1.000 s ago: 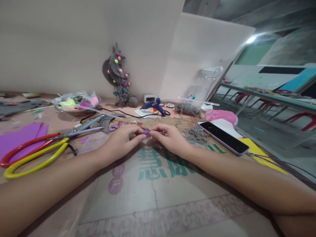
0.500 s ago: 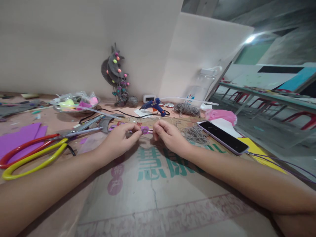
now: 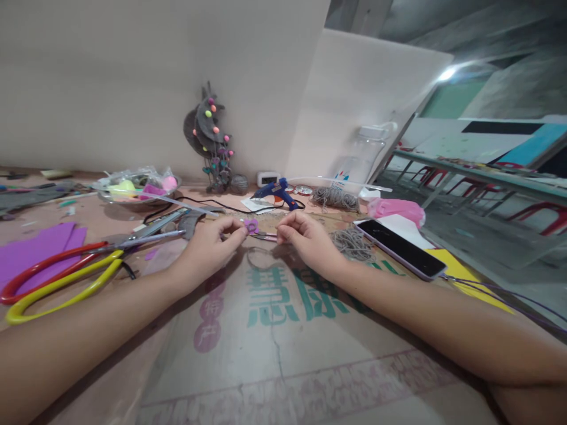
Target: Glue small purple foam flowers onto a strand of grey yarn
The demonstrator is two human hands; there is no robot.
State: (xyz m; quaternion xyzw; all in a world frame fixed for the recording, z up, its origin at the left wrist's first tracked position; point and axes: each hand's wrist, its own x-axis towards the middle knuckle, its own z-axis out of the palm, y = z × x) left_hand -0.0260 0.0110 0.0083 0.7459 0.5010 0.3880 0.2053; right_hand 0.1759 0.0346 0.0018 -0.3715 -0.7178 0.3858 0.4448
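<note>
My left hand (image 3: 212, 245) pinches a small purple cut-out piece (image 3: 251, 226) with a dark ring-like mark, perhaps a strand, on its face. Facing it across a small gap is my right hand (image 3: 305, 239), thumb and fingers pressed together; what they hold, if anything, is too small to make out. Between the hands, a slim pinkish metallic tool (image 3: 266, 236) shows, partly hidden by my right fingers. A thin grey strand (image 3: 257, 267) curls over the printed cardboard (image 3: 248, 366) below. Loose grey yarn (image 3: 352, 245) lies just right of my right hand.
Large red-and-yellow-handled scissors (image 3: 62, 283) and purple sheets (image 3: 39, 248) lie left. Behind are a bowl (image 3: 133, 198), a blue glue gun (image 3: 279, 192), a yarn bundle (image 3: 334, 199) and a clear bottle (image 3: 361, 156). A phone (image 3: 401, 248) rests right. A decorated grey moon (image 3: 206, 133) stands against the wall.
My hands have moved slightly apart. The purple piece has shifted a little left and up with my left hand, and its face is turned more towards me.
</note>
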